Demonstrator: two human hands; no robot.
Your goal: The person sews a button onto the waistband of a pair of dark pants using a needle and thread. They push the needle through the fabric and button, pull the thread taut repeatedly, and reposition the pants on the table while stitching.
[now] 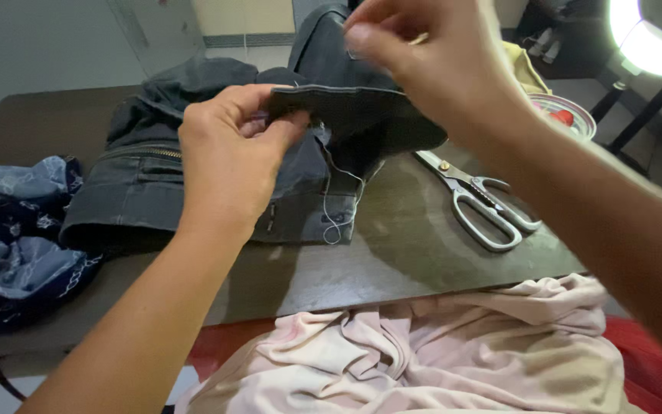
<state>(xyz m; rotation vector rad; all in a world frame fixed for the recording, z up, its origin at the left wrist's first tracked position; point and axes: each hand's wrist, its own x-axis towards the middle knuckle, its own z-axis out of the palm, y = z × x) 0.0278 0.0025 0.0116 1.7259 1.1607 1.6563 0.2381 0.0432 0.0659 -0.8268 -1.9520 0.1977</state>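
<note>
Tabletop [415,253], dark flap [346,107] lengthwise left-right

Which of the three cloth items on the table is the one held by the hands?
The dark grey garment; the blue cloth and pink cloth lie untouched.

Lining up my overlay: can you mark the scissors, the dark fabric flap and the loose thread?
scissors [478,201]: head view, on the handle shanks.
dark fabric flap [346,107]: head view, on its flat middle.
loose thread [334,230]: head view, on the hanging loop.

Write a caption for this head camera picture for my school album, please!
Left hand pinches a dark fabric flap while right hand pulls white thread; scissors lie nearby.
</note>
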